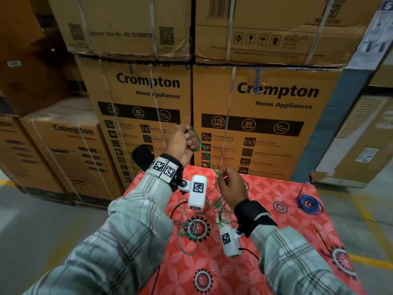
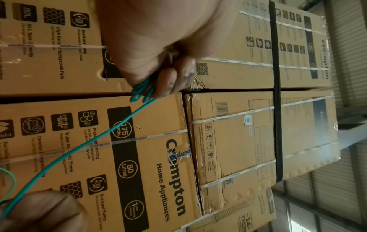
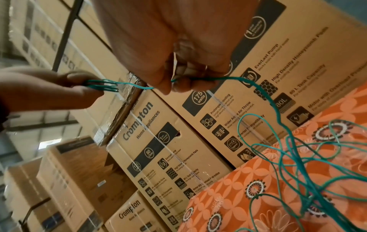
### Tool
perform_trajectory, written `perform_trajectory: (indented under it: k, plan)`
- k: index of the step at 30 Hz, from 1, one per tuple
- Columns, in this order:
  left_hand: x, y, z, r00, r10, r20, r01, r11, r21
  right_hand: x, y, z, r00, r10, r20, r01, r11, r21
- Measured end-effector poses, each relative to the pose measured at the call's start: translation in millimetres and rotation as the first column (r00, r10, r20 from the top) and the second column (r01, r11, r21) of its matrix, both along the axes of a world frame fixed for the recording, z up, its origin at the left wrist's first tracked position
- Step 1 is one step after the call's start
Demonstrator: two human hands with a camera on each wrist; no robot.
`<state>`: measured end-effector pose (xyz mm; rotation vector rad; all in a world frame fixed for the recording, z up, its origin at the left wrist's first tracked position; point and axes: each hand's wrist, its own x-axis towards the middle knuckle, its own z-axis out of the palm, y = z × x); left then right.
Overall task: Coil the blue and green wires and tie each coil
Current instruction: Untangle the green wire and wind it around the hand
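My left hand (image 1: 184,139) is raised above the table's far edge and grips a few small loops of the green wire (image 1: 207,160); the loops (image 2: 142,91) poke out between its fingers. From there the wire runs down to my right hand (image 1: 225,181), which pinches it between thumb and fingers (image 3: 179,81). The remaining green wire lies in a loose tangle (image 1: 191,227) on the red patterned cloth below both hands. The blue wire (image 1: 309,205) lies as a coil at the right side of the table, away from both hands.
The table (image 1: 276,273) carries a red floral cloth. A thin dark tie (image 1: 322,241) lies near its right edge. Stacked cardboard boxes (image 1: 265,116) stand close behind the table, and more boxes (image 1: 63,150) fill the left. Grey floor lies on either side.
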<state>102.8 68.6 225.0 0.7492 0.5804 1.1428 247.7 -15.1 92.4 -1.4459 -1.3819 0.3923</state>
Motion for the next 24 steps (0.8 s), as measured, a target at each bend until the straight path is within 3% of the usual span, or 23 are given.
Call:
perform_trajectory:
  k: [9, 16, 24]
  plan:
    - [-0.5, -23.0, -39.7, 0.960, -0.090, -0.264, 0.098, 0.995, 0.020, -9.1, -32.2, 8.1, 0.899, 0.007, 0.438, -0.038, 0.997, 0.060]
    - [-5.8, -32.2, -71.2, 0.919, -0.186, -0.348, 0.189, 0.982, -0.024, -31.5, -41.0, 19.8, 0.815, -0.018, 0.579, -0.026, 0.997, 0.068]
    - [-12.5, -26.2, -96.1, 0.848, -0.289, -0.445, 0.299, 0.953, -0.050, -48.6, -36.7, 18.3, 0.777, -0.069, 0.626, 0.042, 0.997, 0.058]
